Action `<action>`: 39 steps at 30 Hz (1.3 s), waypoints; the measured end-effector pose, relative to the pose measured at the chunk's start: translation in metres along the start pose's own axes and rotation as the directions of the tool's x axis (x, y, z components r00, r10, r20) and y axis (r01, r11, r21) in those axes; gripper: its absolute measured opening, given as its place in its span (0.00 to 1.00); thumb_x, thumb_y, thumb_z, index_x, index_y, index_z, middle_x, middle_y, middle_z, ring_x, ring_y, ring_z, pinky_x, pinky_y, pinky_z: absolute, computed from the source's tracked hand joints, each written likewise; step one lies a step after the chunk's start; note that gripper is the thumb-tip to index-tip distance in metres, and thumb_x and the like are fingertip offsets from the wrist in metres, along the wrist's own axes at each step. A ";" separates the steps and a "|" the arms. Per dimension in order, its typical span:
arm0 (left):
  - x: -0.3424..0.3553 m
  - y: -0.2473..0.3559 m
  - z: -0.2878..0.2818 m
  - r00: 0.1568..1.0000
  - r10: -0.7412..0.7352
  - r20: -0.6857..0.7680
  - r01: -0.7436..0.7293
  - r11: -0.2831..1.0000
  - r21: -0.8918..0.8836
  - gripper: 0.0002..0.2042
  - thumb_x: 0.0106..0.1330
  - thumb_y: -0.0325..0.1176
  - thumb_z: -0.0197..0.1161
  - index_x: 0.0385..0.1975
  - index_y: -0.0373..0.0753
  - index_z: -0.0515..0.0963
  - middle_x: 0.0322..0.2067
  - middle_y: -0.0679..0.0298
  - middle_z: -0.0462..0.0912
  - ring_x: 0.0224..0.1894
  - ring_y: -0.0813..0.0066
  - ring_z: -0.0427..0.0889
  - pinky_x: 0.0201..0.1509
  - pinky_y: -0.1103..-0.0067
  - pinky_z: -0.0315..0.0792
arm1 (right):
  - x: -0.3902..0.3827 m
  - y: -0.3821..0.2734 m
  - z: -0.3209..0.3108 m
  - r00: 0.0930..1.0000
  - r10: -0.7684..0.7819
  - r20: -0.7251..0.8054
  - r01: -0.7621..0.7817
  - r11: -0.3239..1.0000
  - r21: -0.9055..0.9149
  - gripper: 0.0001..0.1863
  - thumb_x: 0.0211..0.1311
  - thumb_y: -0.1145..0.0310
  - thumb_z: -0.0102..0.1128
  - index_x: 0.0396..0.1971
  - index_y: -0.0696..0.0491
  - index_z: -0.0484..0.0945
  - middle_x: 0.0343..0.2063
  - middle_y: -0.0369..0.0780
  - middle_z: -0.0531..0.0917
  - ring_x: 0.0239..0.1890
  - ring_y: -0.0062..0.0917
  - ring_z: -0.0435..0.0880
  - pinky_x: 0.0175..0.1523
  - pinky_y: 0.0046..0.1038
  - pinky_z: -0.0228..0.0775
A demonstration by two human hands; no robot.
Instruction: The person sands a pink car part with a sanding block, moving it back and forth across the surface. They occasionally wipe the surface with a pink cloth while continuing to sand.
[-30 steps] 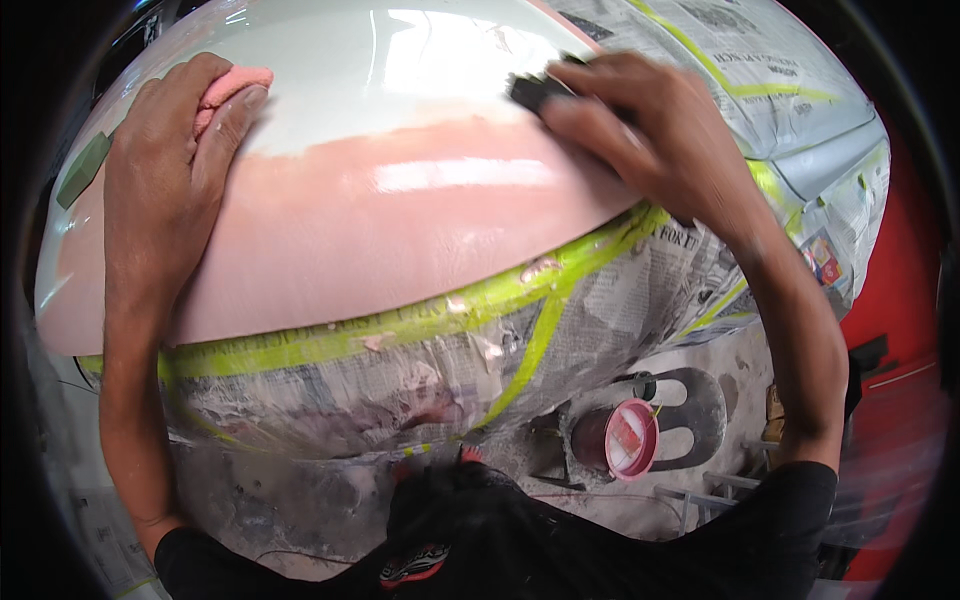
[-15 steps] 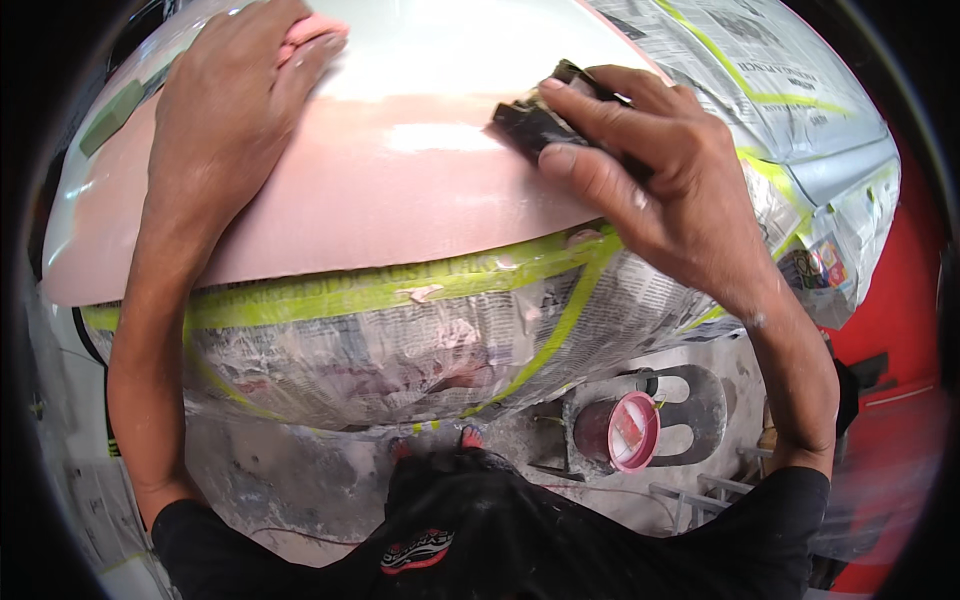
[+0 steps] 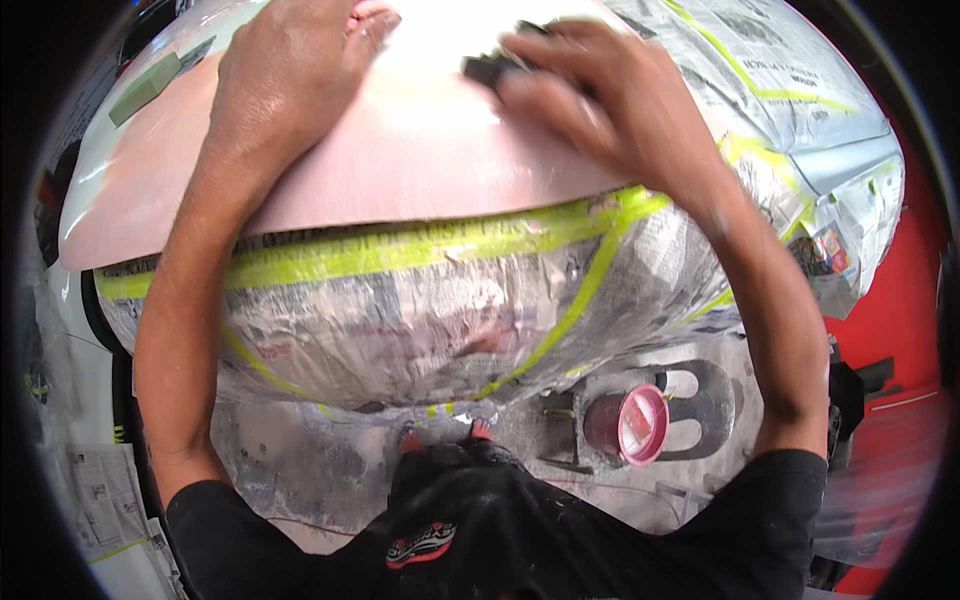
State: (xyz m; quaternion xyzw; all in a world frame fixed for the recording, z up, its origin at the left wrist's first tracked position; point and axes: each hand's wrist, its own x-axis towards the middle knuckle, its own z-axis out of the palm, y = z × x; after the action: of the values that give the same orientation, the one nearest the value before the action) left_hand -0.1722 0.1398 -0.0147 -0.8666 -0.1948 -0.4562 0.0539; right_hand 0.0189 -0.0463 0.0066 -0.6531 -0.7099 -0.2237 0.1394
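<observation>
A curved car panel (image 3: 420, 165), white with pink patches and a wet shine, spreads out in front of me. My right hand (image 3: 620, 95), smeared by motion, is closed on a dark, folded piece of sandpaper (image 3: 487, 70) against the panel. My left hand (image 3: 285, 85) rests farther left, closed around a soft pink cloth or sponge (image 3: 368, 10); most of it is hidden by the fingers and the picture's upper edge. A pale green block (image 3: 146, 90) lies on the panel left of that hand.
Newspaper (image 3: 400, 315) held with yellow-green tape (image 3: 350, 258) covers the body below the panel and at the right. A pink-red bucket (image 3: 605, 425) stands by a dark plastic stool (image 3: 715, 420) on the floor. At the far right is a red surface (image 3: 885, 265).
My right hand has slid the sandpaper up and slightly left over the panel. My left hand has shifted up and right with the pink piece. The whole view has moved a little.
</observation>
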 end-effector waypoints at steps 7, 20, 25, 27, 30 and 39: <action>-0.013 -0.013 -0.007 1.000 0.008 -0.027 -0.006 0.999 0.048 0.10 0.64 0.36 0.66 0.32 0.34 0.79 0.33 0.48 0.83 0.41 0.46 0.81 0.48 0.57 0.74 | -0.028 -0.022 -0.003 0.994 -0.108 -0.017 0.107 0.994 -0.031 0.25 0.71 0.47 0.60 0.57 0.49 0.86 0.56 0.54 0.82 0.55 0.47 0.84 0.60 0.39 0.77; -0.006 -0.001 0.002 0.998 -0.008 -0.067 0.011 0.999 0.050 0.10 0.64 0.36 0.66 0.32 0.34 0.79 0.34 0.48 0.83 0.42 0.46 0.81 0.48 0.57 0.74 | -0.020 -0.002 0.003 0.994 -0.043 -0.105 0.039 0.998 -0.040 0.27 0.68 0.45 0.61 0.53 0.52 0.87 0.46 0.54 0.87 0.41 0.43 0.89 0.49 0.37 0.80; -0.012 -0.029 0.018 0.995 0.102 -0.009 -0.101 0.990 0.095 0.14 0.73 0.44 0.62 0.44 0.39 0.81 0.39 0.54 0.85 0.42 0.53 0.83 0.46 0.63 0.74 | 0.002 -0.007 0.000 0.964 0.263 0.040 -0.265 0.962 0.067 0.25 0.67 0.47 0.63 0.50 0.54 0.87 0.41 0.50 0.88 0.37 0.40 0.89 0.43 0.35 0.80; -0.014 -0.032 0.014 0.997 0.079 0.025 -0.082 0.986 0.148 0.13 0.72 0.43 0.62 0.44 0.39 0.80 0.38 0.53 0.85 0.42 0.52 0.82 0.46 0.62 0.74 | -0.033 -0.040 0.005 0.992 0.035 -0.121 -0.037 0.999 -0.014 0.24 0.68 0.47 0.62 0.53 0.49 0.87 0.49 0.53 0.86 0.40 0.46 0.88 0.50 0.39 0.80; -0.011 -0.021 0.013 0.998 0.063 0.005 -0.063 0.989 0.136 0.12 0.71 0.42 0.63 0.43 0.39 0.80 0.37 0.52 0.84 0.41 0.51 0.81 0.46 0.61 0.73 | -0.033 -0.021 0.007 0.983 0.047 -0.179 -0.050 0.999 -0.015 0.22 0.66 0.49 0.59 0.50 0.46 0.88 0.39 0.52 0.86 0.36 0.52 0.86 0.45 0.47 0.82; -0.010 -0.020 0.002 0.999 0.023 0.036 -0.026 0.996 0.089 0.11 0.71 0.40 0.64 0.41 0.38 0.80 0.35 0.53 0.84 0.39 0.53 0.81 0.44 0.62 0.73 | -0.054 -0.005 -0.004 0.966 0.035 -0.255 -0.079 0.983 -0.164 0.19 0.67 0.52 0.59 0.44 0.48 0.91 0.34 0.49 0.90 0.30 0.40 0.90 0.45 0.41 0.86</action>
State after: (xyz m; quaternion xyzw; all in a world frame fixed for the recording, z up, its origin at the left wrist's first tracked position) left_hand -0.1835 0.1561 -0.0254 -0.8735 -0.2051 -0.4312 0.0949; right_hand 0.0193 -0.0950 -0.0175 -0.6493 -0.6454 -0.3612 0.1771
